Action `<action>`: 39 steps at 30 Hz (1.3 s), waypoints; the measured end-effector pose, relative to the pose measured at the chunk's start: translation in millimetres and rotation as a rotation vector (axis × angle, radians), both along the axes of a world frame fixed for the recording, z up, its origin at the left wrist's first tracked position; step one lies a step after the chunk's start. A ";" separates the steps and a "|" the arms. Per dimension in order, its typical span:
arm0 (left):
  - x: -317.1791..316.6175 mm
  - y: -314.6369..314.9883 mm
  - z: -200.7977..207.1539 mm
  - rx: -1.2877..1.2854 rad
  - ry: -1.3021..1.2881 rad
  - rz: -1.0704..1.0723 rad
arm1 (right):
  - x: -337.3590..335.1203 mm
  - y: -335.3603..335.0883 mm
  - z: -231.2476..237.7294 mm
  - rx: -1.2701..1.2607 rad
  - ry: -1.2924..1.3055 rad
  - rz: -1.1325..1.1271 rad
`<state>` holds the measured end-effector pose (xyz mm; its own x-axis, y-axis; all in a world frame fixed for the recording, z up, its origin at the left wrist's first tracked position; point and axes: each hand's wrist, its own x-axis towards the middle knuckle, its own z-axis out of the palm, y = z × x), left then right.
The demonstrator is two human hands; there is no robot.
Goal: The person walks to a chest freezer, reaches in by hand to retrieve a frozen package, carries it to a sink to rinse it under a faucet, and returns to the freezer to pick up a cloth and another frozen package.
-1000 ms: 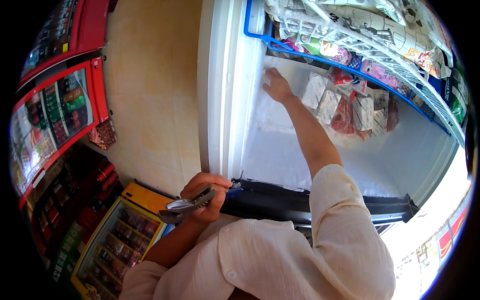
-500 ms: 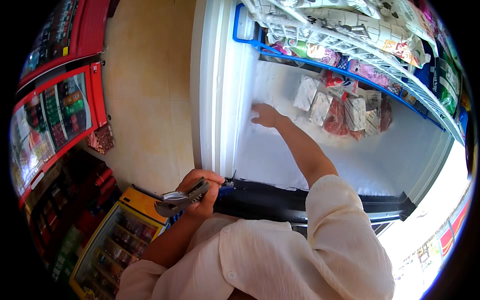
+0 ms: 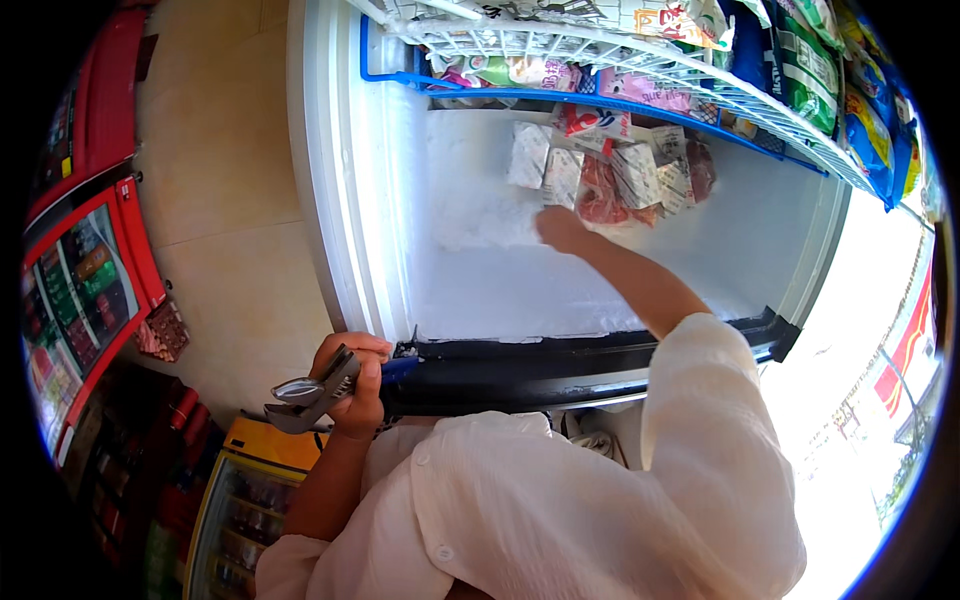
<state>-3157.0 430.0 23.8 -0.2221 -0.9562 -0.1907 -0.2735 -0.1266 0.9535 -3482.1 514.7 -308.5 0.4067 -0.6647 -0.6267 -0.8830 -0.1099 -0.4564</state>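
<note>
Grey metal shows at eight o'clock, where the left hand point(image 3: 360, 405) has its grip closed around a tool point(image 3: 315, 395). Between one and two o'clock, the right hand point(image 3: 565, 230) curls inside the frosted freezer point(image 3: 475, 285), with the nearest pale packet point(image 3: 563, 176) just beside it at its twelve; whether that grip holds anything, I cannot tell. The step in hand looks like reaching over the freezer's floor; the next move seems to call for care near the packets. Print marks the packet and a red-and-white bag point(image 3: 600, 122), too small to read surely.
</note>
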 end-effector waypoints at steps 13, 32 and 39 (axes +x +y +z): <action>8.8 -0.7 0.4 0.022 -0.060 -0.056 | -138.4 111.1 -10.2 0.477 0.466 -0.679; 12.3 -0.1 -0.4 0.074 0.039 -0.021 | 44.7 -12.3 19.3 0.390 0.088 -0.571; 11.5 0.1 0.8 0.105 0.054 -0.005 | 69.1 -9.4 9.2 -0.017 0.318 -0.626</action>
